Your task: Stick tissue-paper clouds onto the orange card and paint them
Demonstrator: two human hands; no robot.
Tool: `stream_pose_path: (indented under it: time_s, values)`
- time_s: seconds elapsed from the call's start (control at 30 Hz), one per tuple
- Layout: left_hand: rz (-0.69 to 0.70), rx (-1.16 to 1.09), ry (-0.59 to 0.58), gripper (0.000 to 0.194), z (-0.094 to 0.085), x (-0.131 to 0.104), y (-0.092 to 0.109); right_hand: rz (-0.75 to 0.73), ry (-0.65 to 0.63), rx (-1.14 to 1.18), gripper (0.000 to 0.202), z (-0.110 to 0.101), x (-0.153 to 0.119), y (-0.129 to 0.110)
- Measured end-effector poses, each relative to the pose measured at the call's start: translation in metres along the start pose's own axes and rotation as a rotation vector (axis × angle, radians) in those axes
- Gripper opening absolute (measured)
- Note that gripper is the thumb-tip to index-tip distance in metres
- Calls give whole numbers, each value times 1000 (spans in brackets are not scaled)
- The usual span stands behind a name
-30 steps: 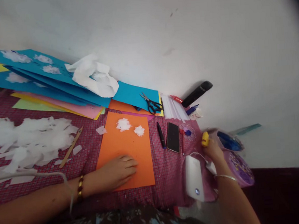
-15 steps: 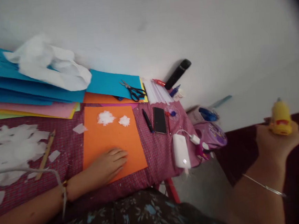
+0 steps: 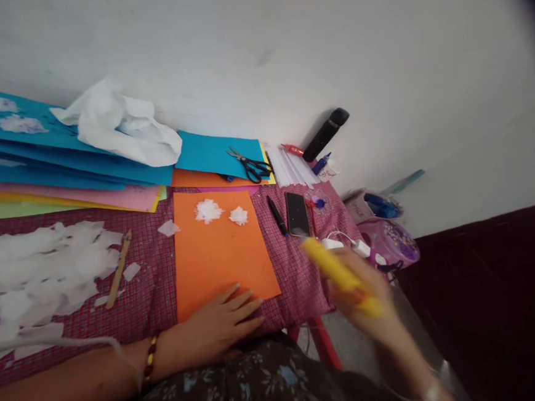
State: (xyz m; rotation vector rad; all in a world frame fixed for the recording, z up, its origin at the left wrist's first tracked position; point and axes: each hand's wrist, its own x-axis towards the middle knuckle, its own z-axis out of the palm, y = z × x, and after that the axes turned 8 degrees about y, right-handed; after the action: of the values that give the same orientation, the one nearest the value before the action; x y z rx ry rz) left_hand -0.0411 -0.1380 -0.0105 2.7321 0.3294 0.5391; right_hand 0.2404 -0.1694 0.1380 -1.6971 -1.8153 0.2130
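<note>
My left hand [image 3: 219, 329] lies flat with fingers spread at the lower edge of an orange paper sheet [image 3: 220, 253]. Two white clumps of paper bits, a larger one [image 3: 208, 210] and a smaller one [image 3: 238, 216], sit near the top of that sheet. My right hand [image 3: 371, 291], blurred, is wrapped around a yellow glue bottle [image 3: 342, 273] with a red patch. The bottle tilts up and left, above the table's right side and in front of a white power bank [image 3: 332, 243].
Torn white paper [image 3: 46, 273] and a pencil [image 3: 119, 271] lie on the left. Behind are blue sheets [image 3: 217, 152], scissors [image 3: 250, 166] and a crumpled white cloth or paper [image 3: 122, 122]. A black marker [image 3: 277, 216] and phone [image 3: 297, 214] lie right of the orange sheet.
My right hand has swung in from the far right toward the table, carrying the yellow bottle. My left hand has slid down toward the orange sheet's near edge. The view has shifted slightly.
</note>
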Motion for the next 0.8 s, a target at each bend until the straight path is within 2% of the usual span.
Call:
stream_pose_path:
  time_s: [0.03,0.1,0.17,0.23,0.5,0.8]
  values:
    - [10,-4,6,61,2,-1,1,-93,-153,88,19,27,2,-3]
    - [2,7,30,56,6,-3,3,-142,-287,149,18,68,6,-8]
    - [-23,30,60,52,10,-3,5,-139,-296,108,14,93,9,-8]
    - [-38,51,86,50,13,-2,7,-119,-272,62,9,108,10,-7]
    - [-92,160,145,48,19,-1,3,-15,-216,69,3,130,10,3]
    - [-92,105,152,48,17,4,0,11,-337,88,11,141,15,-8]
